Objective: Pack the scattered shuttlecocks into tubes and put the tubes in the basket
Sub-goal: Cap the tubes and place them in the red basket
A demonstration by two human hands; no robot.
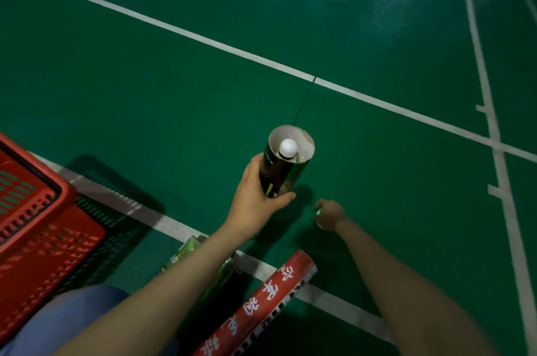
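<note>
- Left hand [255, 198]: fingers clamped round the dark tube [286, 163], long axis near upright, open mouth upward.
- Shuttlecock [288, 147] inside, cork up.
- Right hand [329, 214]: fingers curled low; whether they hold anything, I cannot tell.

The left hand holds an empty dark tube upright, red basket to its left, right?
Not empty: the head view shows a shuttlecock inside the dark tube. The left hand does hold it upright, red basket to its left.
</note>
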